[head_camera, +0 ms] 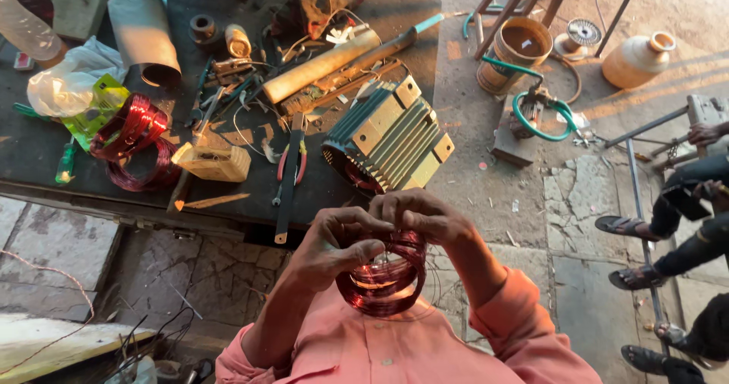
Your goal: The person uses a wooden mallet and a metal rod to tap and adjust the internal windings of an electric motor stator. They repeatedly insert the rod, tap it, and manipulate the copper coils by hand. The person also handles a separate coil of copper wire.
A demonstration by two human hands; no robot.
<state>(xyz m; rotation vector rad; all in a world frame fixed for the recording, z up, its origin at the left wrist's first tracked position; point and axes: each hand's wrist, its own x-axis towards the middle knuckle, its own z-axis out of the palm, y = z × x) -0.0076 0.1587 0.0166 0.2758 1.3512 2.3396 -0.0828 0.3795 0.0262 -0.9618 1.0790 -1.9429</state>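
— Where was the copper wire coil when the shot was taken?

— It hung in front of the person's chest, its top bundle caught under both hands and the loop drooping below them. The left hand had its grip clamped on the upper left strands; the right hand pinched the top right, fingers closed on the wire.

— And beyond it?

— Just past the hands, a finned motor housing sat at the edge of the dark tabletop. Further left lay red-handled pliers, a wooden block and a second red coil.
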